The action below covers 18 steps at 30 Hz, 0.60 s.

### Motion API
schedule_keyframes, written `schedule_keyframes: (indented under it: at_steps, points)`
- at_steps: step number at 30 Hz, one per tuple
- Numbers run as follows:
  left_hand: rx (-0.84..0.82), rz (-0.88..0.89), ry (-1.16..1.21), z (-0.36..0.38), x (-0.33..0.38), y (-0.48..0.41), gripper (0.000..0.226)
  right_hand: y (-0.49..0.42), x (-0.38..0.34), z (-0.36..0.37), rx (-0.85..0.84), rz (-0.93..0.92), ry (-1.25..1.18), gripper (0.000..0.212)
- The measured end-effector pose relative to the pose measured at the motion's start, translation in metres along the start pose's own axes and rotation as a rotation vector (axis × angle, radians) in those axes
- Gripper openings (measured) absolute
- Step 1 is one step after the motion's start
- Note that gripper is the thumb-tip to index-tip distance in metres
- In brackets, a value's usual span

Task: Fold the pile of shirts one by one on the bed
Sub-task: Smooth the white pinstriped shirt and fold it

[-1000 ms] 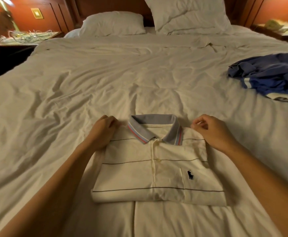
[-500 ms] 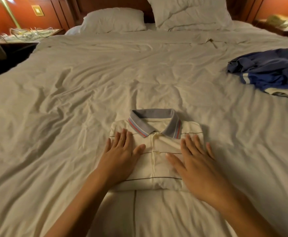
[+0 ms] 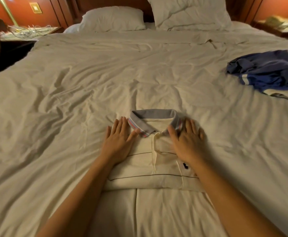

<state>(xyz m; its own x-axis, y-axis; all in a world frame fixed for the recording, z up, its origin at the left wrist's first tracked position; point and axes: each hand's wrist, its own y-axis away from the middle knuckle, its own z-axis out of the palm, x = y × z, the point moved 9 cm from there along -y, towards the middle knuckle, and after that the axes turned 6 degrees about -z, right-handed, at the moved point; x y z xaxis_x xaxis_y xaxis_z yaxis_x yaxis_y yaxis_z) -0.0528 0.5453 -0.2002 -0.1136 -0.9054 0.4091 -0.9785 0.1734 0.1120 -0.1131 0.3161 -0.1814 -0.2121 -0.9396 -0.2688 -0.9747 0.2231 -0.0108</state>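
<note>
Polo shirt (image 3: 139, 166) lies folded into a neat rectangle, front up, midway between the bed's side edges and toward its near edge. It is cream knit with thin dark crosswise stripes, a front placket, a small dark embroidered logo and a grey collar (image 3: 154, 113) edged in pink and white. My left hand (image 3: 118, 142) presses flat on the shoulder beside the collar, its grip fully open, fingers straight and holding nothing. My right hand (image 3: 186, 142) does the same on the other shoulder, grip open, thumb touching the collar point. More cream fabric with a lengthwise seam runs from under the fold to the near edge. The bed (image 3: 88, 82) wears a creased off-white cover. By its right edge sits a crumpled pile of shirts (image 3: 268, 72), mostly blue with white trim. Two white pillows (image 3: 112, 18) rest at the head edge against a dark wooden headboard (image 3: 115, 1). Off the left head corner a nightstand (image 3: 52, 29) carries tangled white cables (image 3: 25, 30), with orange-red walls behind.
</note>
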Motion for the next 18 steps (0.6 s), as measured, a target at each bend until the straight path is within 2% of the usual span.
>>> schedule_keyframes:
  at_steps: [2, 4, 6, 8, 9, 11, 13, 15, 18]
  points:
    - [0.101, 0.026, 0.075, -0.014, 0.003, -0.009, 0.092, -0.013, 0.008, -0.009, 0.164, 0.036, -0.004, 0.080]
    - [0.142, 0.012, 0.152, -0.025, 0.002, -0.019, 0.093, -0.025, 0.014, -0.013, 0.225, 0.007, -0.042, 0.066]
    - [0.073, -0.033, 0.276, -0.030, -0.003, -0.034, 0.086, -0.038, 0.024, -0.014, 0.135, 0.002, -0.226, 0.063]
    - [-0.068, -0.069, 0.342, -0.031, -0.002, -0.047, 0.070, -0.049, 0.027, -0.016, -0.054, 0.003, -0.513, 0.050]
    - [-0.146, -0.068, 0.306, -0.030, 0.001, -0.052, 0.061, -0.053, 0.025, -0.017, -0.151, -0.019, -0.557, 0.045]
    - [-0.276, -0.053, 0.230, -0.027, 0.007, -0.056, 0.043, -0.061, 0.022, -0.019, -0.321, -0.085, -0.458, 0.040]
    - [-0.364, -0.045, 0.225, -0.029, 0.012, -0.055, 0.036, -0.064, 0.019, -0.018, -0.450, -0.122, -0.349, 0.043]
    - [-0.429, -0.036, 0.253, -0.034, 0.013, -0.052, 0.031, -0.066, 0.018, -0.020, -0.511, -0.132, -0.328, 0.047]
    - [-0.496, -0.020, 0.287, -0.057, 0.021, -0.040, 0.021, -0.061, 0.004, -0.043, -0.511, -0.186, -0.415, 0.042]
